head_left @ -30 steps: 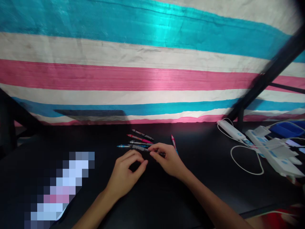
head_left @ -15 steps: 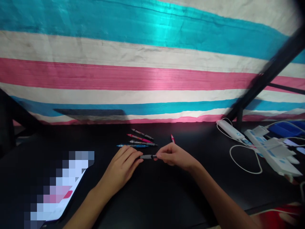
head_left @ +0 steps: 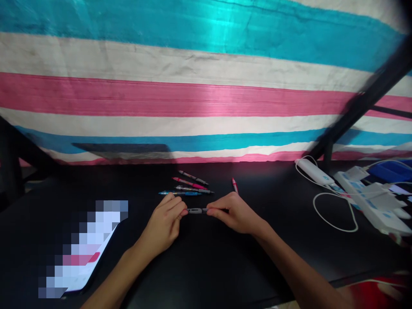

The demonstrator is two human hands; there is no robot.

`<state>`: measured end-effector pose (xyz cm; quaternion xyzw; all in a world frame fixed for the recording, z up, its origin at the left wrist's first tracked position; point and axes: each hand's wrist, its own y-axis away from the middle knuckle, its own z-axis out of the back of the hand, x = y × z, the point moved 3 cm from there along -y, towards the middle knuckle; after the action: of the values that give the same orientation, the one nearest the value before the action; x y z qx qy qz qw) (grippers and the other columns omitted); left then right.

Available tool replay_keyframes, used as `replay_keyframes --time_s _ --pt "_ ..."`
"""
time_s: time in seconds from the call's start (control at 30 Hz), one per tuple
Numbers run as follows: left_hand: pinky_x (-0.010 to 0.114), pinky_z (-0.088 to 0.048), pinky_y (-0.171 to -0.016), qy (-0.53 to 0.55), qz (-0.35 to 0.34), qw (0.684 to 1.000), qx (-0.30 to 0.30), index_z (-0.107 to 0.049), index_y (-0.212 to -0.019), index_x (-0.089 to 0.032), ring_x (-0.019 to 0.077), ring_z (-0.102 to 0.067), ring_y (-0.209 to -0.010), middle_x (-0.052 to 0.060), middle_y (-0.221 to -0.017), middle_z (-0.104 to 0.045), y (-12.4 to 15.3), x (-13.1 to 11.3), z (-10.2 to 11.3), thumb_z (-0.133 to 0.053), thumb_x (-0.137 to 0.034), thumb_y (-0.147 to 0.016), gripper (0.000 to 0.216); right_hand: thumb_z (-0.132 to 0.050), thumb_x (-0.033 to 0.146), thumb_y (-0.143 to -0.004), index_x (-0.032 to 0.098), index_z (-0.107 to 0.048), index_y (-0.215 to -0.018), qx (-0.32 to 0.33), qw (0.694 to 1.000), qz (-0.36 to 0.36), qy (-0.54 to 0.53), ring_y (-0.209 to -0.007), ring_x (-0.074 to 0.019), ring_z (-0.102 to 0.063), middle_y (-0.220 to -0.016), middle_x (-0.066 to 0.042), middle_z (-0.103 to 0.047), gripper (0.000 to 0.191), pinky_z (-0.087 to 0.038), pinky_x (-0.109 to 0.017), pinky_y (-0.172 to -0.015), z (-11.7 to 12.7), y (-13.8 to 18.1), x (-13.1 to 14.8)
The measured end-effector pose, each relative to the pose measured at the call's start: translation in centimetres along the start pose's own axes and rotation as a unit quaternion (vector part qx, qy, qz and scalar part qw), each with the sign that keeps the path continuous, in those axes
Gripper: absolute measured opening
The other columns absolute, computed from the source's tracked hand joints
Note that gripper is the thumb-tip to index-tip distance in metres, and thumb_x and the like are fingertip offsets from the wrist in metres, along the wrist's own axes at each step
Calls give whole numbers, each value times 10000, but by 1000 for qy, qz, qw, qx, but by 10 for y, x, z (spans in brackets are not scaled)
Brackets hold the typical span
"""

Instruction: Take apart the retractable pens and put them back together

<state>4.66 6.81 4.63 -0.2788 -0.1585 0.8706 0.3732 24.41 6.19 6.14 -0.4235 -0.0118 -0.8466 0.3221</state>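
Between my two hands a grey pen (head_left: 195,210) lies level, just above or on the black tabletop; I cannot tell whether it touches. My left hand (head_left: 165,219) pinches its left end with thumb and fingers. At the right end, the fingertips of my right hand (head_left: 236,212) are closed on the pen. Both pen ends are hidden by fingers. Just beyond my left hand lie a blue pen (head_left: 189,194), a clear and grey pen (head_left: 193,189), a pink pen (head_left: 189,183) and another grey pen (head_left: 193,177). A red pen (head_left: 234,185) lies beyond my right hand.
A lit phone (head_left: 86,257), partly blurred out, lies at the left on the black table (head_left: 199,266). At the right are a white power strip (head_left: 370,201), a white device (head_left: 313,171) with looping cables, and a blue object (head_left: 391,171). A striped sheet (head_left: 206,101) hangs behind.
My left fingers have curled in more tightly around the pen's left end. My right grip has shifted slightly, and the pen is turned so a different side shows. The view has tilted slightly.
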Motion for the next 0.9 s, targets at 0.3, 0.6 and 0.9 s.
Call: replay_keyframes --time_s 0.3,0.6,0.9 --pt "308 -364 -698 43 46 998 28 -416 -680 -189 161 -440 -680 -4 -667 -466 -3 6 0 -345 -202 -962 292 -612 441 -838 174 -746 -883 -78 993 -83 40 -540 -110 -517 -630 -6 -647 302 -349 -224 -520 17 1 -14" --pt "309 -353 -644 12 36 999 -7 -434 -682 -192 169 -410 -665 8 -668 -464 -4 9 10 -350 -200 -952 282 -581 385 -863 137 -713 -752 -74 990 -106 -60 -501 -96 -442 -561 2 -577 302 -305 -221 -471 12 1 -18" --pt "305 -351 -617 -4 40 999 -20 -413 -654 -198 168 -410 -645 7 -649 -463 -4 12 16 -356 -183 -934 286 -745 377 -715 187 -703 -951 -162 979 -85 -85 -648 -138 -580 -782 -34 -665 306 -419 -230 -539 11 0 -22"
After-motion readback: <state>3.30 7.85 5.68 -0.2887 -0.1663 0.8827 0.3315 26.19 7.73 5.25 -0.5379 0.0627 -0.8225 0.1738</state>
